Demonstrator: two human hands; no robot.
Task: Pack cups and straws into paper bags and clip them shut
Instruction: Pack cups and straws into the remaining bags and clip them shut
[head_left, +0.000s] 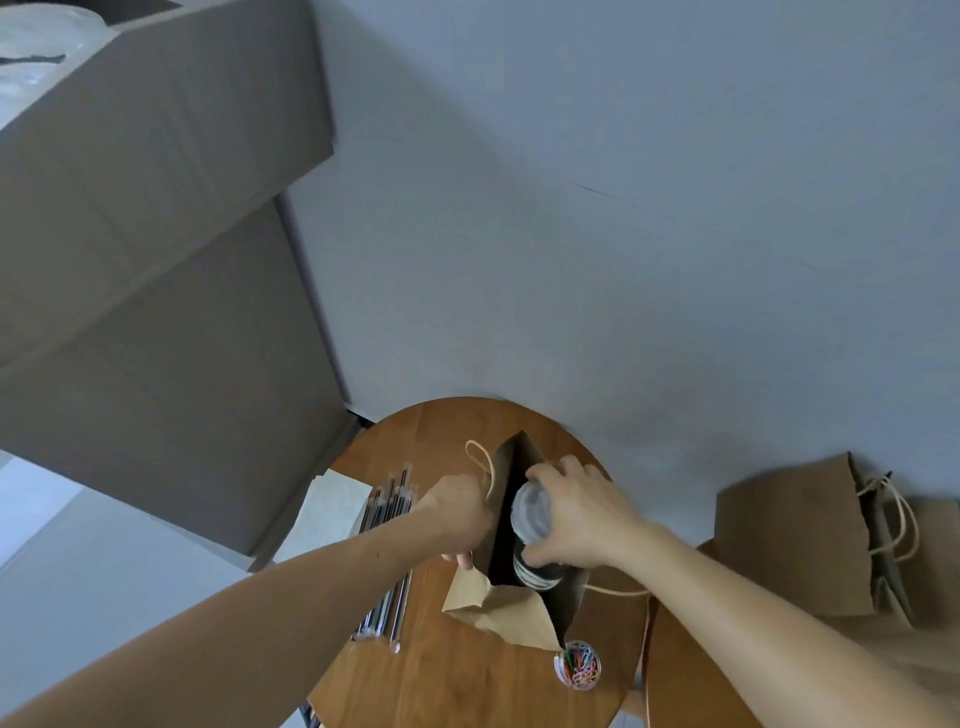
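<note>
Now right hand (582, 512) grips cup (532, 519) from above, lowering into bag (506, 616); left hand (457, 509) pinches bag rim, keeps mouth open.

No text, label, brand or number can be read: the brown paper bag (498, 608), clear cup (532, 512), wrapped straws (389, 499), tub of paper clips (577, 667) and cardboard boxes (156, 234) show only plain or blurred surfaces
</note>
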